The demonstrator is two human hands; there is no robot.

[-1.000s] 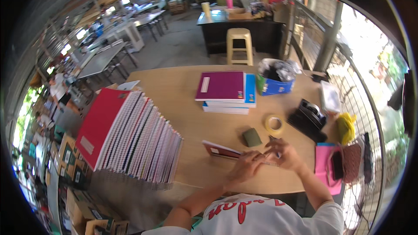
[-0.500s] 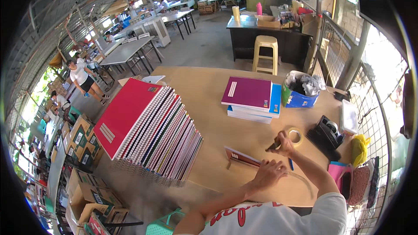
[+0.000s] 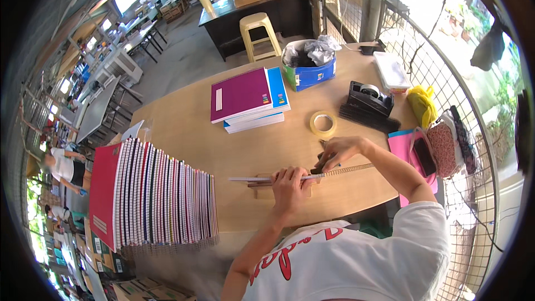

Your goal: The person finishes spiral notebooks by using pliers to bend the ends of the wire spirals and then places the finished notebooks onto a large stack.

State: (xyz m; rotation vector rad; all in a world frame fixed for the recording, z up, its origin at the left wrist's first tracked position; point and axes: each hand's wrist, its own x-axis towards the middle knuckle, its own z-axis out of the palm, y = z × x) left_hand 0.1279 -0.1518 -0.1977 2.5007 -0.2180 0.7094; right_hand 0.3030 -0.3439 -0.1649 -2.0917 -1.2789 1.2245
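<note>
A thin spiral-bound notebook (image 3: 262, 179) lies on the wooden table (image 3: 184, 128), seen edge-on in front of me. My left hand (image 3: 291, 181) presses down on it near its middle. My right hand (image 3: 337, 153) grips the wire spiral binding (image 3: 351, 169), which sticks out to the right of the notebook. A small dark object shows under my right fingers; I cannot tell what it is.
A long row of upright spiral notebooks (image 3: 150, 198) stands at the left. A stack with a purple notebook (image 3: 241, 93) on top lies further back. A tape roll (image 3: 323, 124), black tape dispenser (image 3: 369, 100), blue box (image 3: 310, 69), yellow bag (image 3: 422, 103) and pink folder (image 3: 405, 150) sit right.
The view has tilted and shifted. Both hands moved onto the flat notebook; the left now presses on it and the right holds the wire spiral pulled out to the right.
</note>
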